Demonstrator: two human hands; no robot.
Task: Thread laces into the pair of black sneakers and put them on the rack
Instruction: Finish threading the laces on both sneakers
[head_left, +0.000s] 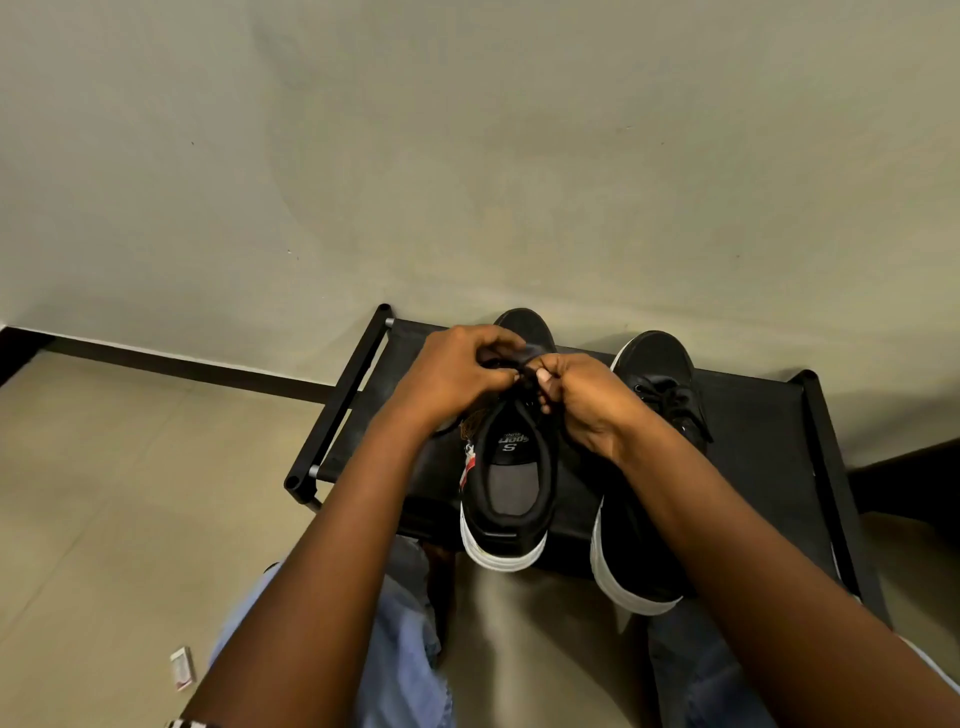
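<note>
I see both hands pinching a lace: left hand (457, 371), right hand (587, 400) | left sneaker (511, 467) | rack (769, 457) beneath | right sneaker (660, 374) beside

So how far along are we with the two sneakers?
The right sneaker sits on the rack with its lace tied, so it looks done. The left sneaker is in hand, also on the rack: the left hand and right hand pinch its lace over the tongue. Left: finishing that lace.
</note>
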